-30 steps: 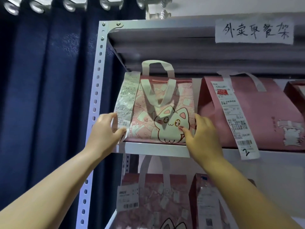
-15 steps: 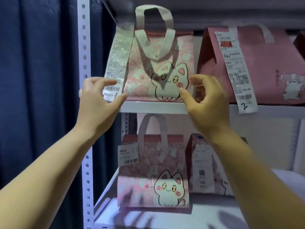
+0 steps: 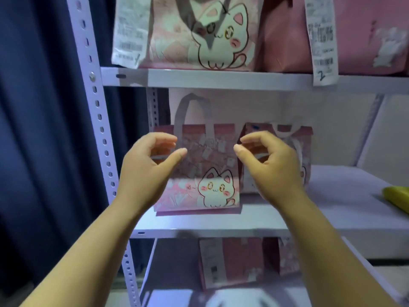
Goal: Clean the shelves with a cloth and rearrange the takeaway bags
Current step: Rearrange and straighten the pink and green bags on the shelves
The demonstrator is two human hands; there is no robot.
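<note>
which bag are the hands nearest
The leftmost cat bag on the middle shelf, between the left hand and right hand; others sit above, below or further right.

Head camera faces the shelving (image 3: 221,79) close-up, seemingly tilted slightly downward.

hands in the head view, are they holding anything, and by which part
Nothing is held. The left hand and right hand hover, loosely curled, in front of the cat bag on the middle shelf, without gripping it.
</note>
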